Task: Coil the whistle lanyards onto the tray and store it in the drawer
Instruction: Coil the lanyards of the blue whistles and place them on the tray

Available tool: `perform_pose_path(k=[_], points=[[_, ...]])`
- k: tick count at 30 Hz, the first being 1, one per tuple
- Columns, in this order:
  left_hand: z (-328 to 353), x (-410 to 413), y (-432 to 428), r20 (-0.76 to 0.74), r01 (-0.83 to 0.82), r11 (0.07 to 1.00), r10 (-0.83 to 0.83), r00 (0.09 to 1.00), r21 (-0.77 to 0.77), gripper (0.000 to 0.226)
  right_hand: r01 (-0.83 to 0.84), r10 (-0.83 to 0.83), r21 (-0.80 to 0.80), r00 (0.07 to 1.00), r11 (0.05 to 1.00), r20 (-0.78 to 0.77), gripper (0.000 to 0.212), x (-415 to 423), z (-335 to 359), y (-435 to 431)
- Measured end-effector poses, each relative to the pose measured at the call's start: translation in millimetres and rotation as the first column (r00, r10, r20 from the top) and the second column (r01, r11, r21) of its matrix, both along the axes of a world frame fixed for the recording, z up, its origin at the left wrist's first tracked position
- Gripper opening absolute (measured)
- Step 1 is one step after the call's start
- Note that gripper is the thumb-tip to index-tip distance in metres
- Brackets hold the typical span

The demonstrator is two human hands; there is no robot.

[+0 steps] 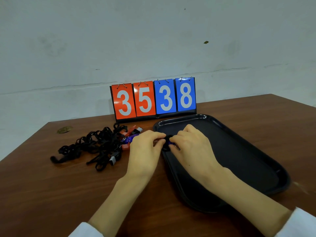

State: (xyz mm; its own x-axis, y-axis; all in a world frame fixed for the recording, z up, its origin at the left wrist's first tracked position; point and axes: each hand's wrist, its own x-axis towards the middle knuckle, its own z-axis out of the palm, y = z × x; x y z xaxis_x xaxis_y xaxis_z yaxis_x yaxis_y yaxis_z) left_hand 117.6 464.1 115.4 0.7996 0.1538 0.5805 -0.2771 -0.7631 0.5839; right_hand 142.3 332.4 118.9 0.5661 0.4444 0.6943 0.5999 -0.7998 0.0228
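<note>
Pinching from both sides: left hand (145,148) & right hand (192,147) meet at the L rim of the black rounded-rectangle plastic tray (248,159), which lies on the brown wooden tabletop (51,189). Fingers of both are curled in, thumb + fingertips closed on one small coiled black lanyard (166,148). A bit of blue-purple plastic whistle (171,143) shows by the R fingertips, rest hidden. Coil is right at the tray's L rim, approx. over its inner edge; can't tell if it touches the tray floor or hangs just above. R forearm crosses the tray's near-L corner.

Left of the hands, on the table: tangled heap of black flat-cord lanyards (95,146), loose loops spreading to the L, one end trailing out furthest L. At the heap's R side, near the left hand: orange-red plastic whistles (131,131), a purple whistle w/ metal ring (128,139), and a red whistle (125,146) lower down. A grey-and-black whistle (112,159) lies at the heap's near edge. Heap is beside the tray, not on it.

Behind, against the pale grey wall (153,40): flip scoreboard on black base (153,100), two orange-red cards 3, 5 + two blue cards 3, 8, upright just behind the tray's far rim. Small round brass fitting (65,129) sits in the tabletop far L. White sleeve cuffs (304,223) show at the bottom on both arms.
</note>
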Motion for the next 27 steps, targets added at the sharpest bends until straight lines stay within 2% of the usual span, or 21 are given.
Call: perform_pose_path(k=[6, 10, 12, 18, 22, 27], points=[[-0.6, 0.4, -0.7, -0.071, -0.012, 0.99, 0.022, 0.997, 0.142, 0.026, -0.012, 0.01, -0.035, 0.999, 0.999, -0.044, 0.022, -2.1, -0.9, 2.7], [-4.3, 1.8, -2.6, -0.066, -0.064, 0.996, 0.068, 0.996, 0.058, 0.019, -0.017, 0.009, -0.075, 0.995, 0.997, -0.1, 0.023, -5.1, -0.6, 6.0], [-6.6, 1.8, -3.1, -0.047, -0.097, 0.995, 0.099, 0.994, 0.033, 0.016, -0.023, 0.011, -0.093, 0.992, 0.995, -0.129, 0.014, -4.6, -1.9, 6.7], [-12.0, 0.3, -4.7, -0.007, -0.108, 0.989, 0.11, 0.994, 0.101, 0.01, -0.045, 0.026, -0.096, 0.983, 0.994, -0.183, 0.008, -7.9, -0.8, 7.1], [-12.8, -0.1, -4.9, -0.003, -0.114, 0.975, 0.117, 0.993, 0.19, 0.008, -0.08, 0.057, -0.064, 0.953, 0.995, -0.298, 0.02, -8.4, 1.0, 5.9], [-13.3, 1.7, -3.2, 0.002, -0.076, 0.985, 0.076, 0.997, 0.156, 0.007, -0.064, 0.054, -0.022, 0.949, 0.998, -0.311, 0.02, -5.6, 1.4, 3.7]])
